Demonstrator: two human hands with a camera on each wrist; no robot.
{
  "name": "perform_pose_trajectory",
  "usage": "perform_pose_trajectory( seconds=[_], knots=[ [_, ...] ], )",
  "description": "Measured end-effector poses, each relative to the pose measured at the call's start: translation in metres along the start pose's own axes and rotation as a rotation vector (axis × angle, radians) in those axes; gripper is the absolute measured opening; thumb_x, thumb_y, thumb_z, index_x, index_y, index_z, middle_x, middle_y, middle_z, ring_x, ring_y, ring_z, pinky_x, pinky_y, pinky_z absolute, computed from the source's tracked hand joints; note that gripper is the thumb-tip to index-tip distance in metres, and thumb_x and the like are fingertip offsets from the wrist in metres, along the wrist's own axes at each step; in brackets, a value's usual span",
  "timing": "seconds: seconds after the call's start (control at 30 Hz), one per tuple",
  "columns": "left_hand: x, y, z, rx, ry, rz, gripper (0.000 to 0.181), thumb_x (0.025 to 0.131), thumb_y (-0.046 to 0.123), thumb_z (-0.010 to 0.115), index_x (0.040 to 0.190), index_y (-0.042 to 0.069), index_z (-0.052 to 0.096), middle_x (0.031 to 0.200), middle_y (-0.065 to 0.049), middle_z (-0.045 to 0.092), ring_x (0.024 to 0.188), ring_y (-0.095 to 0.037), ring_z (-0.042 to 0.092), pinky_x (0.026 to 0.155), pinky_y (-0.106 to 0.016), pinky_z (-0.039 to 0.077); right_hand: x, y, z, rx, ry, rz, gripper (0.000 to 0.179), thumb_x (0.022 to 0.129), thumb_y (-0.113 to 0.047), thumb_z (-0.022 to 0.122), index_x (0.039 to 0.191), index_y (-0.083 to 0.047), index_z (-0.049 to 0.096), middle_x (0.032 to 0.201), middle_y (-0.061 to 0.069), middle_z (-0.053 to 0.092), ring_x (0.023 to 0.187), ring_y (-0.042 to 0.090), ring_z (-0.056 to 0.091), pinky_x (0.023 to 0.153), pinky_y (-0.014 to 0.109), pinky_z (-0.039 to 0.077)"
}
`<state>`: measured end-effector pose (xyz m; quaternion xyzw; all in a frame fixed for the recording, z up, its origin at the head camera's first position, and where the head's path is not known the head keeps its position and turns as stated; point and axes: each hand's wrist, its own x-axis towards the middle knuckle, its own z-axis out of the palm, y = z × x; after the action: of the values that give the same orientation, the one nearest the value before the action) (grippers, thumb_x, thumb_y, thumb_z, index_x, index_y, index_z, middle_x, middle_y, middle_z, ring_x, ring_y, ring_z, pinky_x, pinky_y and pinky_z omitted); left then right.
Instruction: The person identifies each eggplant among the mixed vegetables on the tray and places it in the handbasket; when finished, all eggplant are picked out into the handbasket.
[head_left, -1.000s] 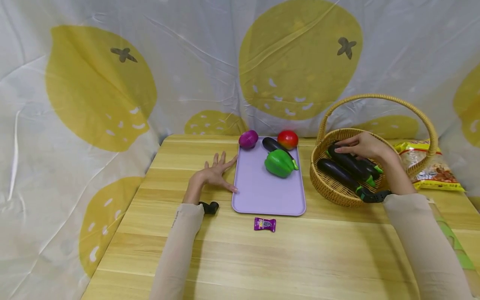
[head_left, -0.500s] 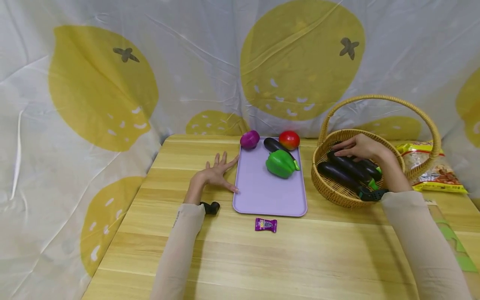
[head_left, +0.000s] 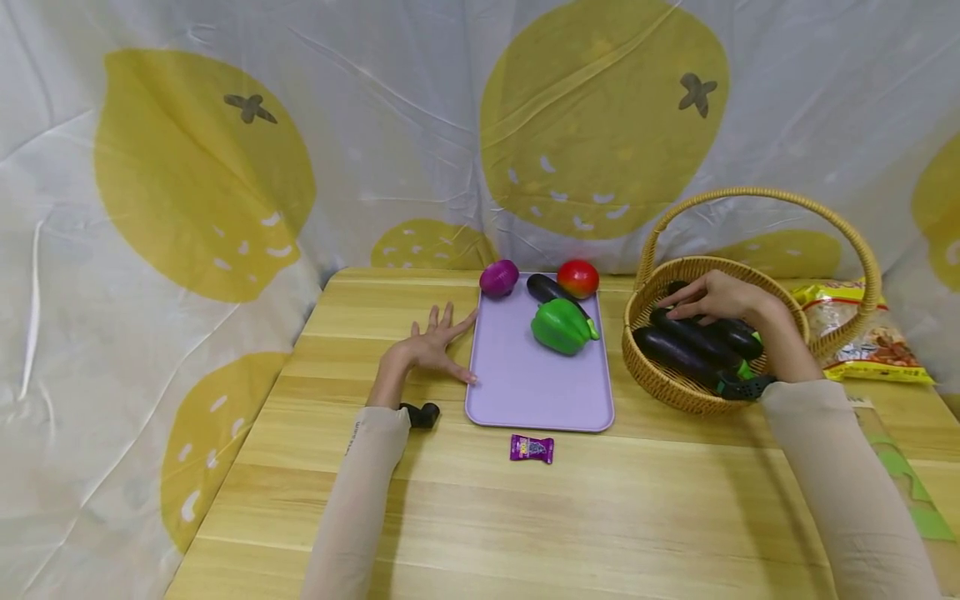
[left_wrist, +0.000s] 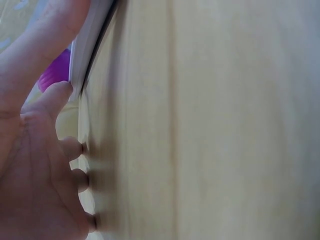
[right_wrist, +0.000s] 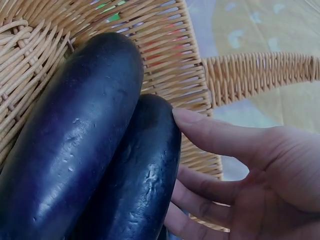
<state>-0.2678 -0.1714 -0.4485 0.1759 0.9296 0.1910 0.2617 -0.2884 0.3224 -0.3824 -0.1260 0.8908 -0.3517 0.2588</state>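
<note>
My left hand point(head_left: 431, 346), fingers spread, rests on the table at the lilac tray point(head_left: 540, 392), its thumb and index finger touching the tray's left rim. In the wicker basket point(head_left: 652, 379) my right hand point(head_left: 723, 298) holds the end of the middle eggplant point(head_left: 693, 337). The thumb point(right_wrist: 200, 130) touches that end in the right wrist view, while the other fingertips are hidden behind it. Another eggplant point(right_wrist: 70, 135) lies alongside, nearer the front, and a third eggplant point(head_left: 742, 340) is partly covered by the hand.
On the tray lie a green bell pepper point(head_left: 561, 327) and an eggplant point(head_left: 546, 288). A purple onion-like vegetable point(head_left: 498, 278) and a red round fruit point(head_left: 577, 279) are at its back corners. A purple wrapped candy point(head_left: 532, 448) lies in front; a yellow food bag point(head_left: 873, 333) is right of the basket.
The middle eggplant has shifted slightly toward the front of the basket, and more of the one behind shows. My right hand has moved slightly down with it; the left hand stays put.
</note>
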Motion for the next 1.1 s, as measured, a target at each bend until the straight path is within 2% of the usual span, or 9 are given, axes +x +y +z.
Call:
perform_pose_trajectory(
  seconds=[0.13, 0.3, 0.5, 0.7, 0.87, 1.0, 1.1],
  knots=[
    [0.0, -0.001, 0.0, -0.007, -0.001, 0.002, 0.124, 0.081, 0.055, 0.084, 0.167, 0.034, -0.003, 0.17, -0.019, -0.027, 0.155, -0.044, -0.029, 0.121, -0.072, -0.018, 0.0, -0.002, 0.0, 0.013, -0.017, 0.006, 0.04, 0.1, -0.02, 0.069, 0.135, -0.001, 0.067, 0.139, 0.022, 0.065, 0.099, -0.002, 0.067, 0.084, 0.029, 0.063],
    [-0.001, 0.0, 0.0, -0.005, -0.006, -0.001, 0.124, 0.081, 0.055, 0.084, 0.167, 0.034, -0.003, 0.17, -0.019, -0.027, 0.156, -0.043, -0.03, 0.121, -0.072, -0.018, 0.001, 0.001, 0.002, 0.036, -0.031, 0.022, 0.04, 0.097, -0.016, 0.073, 0.133, 0.001, 0.068, 0.135, 0.021, 0.068, 0.099, 0.005, 0.072, 0.083, 0.03, 0.063],
    [-0.003, 0.001, -0.001, -0.003, -0.011, -0.006, 0.123, 0.081, 0.053, 0.084, 0.167, 0.034, -0.002, 0.17, -0.018, -0.028, 0.155, -0.042, -0.031, 0.122, -0.071, -0.019, 0.0, -0.004, 0.001, -0.02, -0.047, -0.018, 0.042, 0.097, -0.013, 0.073, 0.134, 0.003, 0.066, 0.129, 0.022, 0.071, 0.098, 0.007, 0.074, 0.083, 0.03, 0.062],
    [-0.003, 0.001, -0.002, -0.005, -0.01, -0.002, 0.123, 0.082, 0.054, 0.084, 0.167, 0.033, -0.002, 0.17, -0.02, -0.027, 0.155, -0.044, -0.03, 0.121, -0.072, -0.018, -0.008, -0.029, -0.001, -0.122, -0.067, -0.155, 0.043, 0.097, -0.016, 0.073, 0.136, 0.002, 0.066, 0.119, 0.019, 0.076, 0.097, 0.004, 0.072, 0.083, 0.022, 0.059],
    [-0.003, 0.001, -0.001, -0.008, -0.011, -0.001, 0.124, 0.081, 0.053, 0.085, 0.167, 0.033, -0.002, 0.17, -0.02, -0.027, 0.155, -0.043, -0.03, 0.121, -0.072, -0.019, -0.011, -0.055, 0.003, -0.176, -0.074, -0.243, 0.042, 0.099, -0.021, 0.071, 0.138, -0.006, 0.066, 0.122, 0.014, 0.076, 0.104, 0.002, 0.071, 0.085, 0.017, 0.056],
    [-0.002, 0.0, 0.0, -0.013, -0.01, -0.001, 0.123, 0.081, 0.054, 0.084, 0.167, 0.033, -0.002, 0.17, -0.019, -0.028, 0.155, -0.043, -0.03, 0.121, -0.072, -0.019, -0.01, -0.075, 0.01, -0.135, -0.078, -0.248, 0.045, 0.102, -0.026, 0.067, 0.144, -0.012, 0.062, 0.131, 0.012, 0.073, 0.114, 0.013, 0.072, 0.09, 0.017, 0.056],
    [-0.003, 0.001, 0.0, -0.015, -0.01, -0.003, 0.124, 0.081, 0.055, 0.084, 0.167, 0.034, -0.002, 0.17, -0.018, -0.028, 0.155, -0.043, -0.03, 0.121, -0.072, -0.019, -0.003, -0.089, 0.018, -0.105, -0.031, -0.277, 0.047, 0.103, -0.026, 0.066, 0.148, -0.015, 0.058, 0.138, 0.014, 0.068, 0.123, 0.024, 0.069, 0.092, 0.022, 0.056]
  ],
)
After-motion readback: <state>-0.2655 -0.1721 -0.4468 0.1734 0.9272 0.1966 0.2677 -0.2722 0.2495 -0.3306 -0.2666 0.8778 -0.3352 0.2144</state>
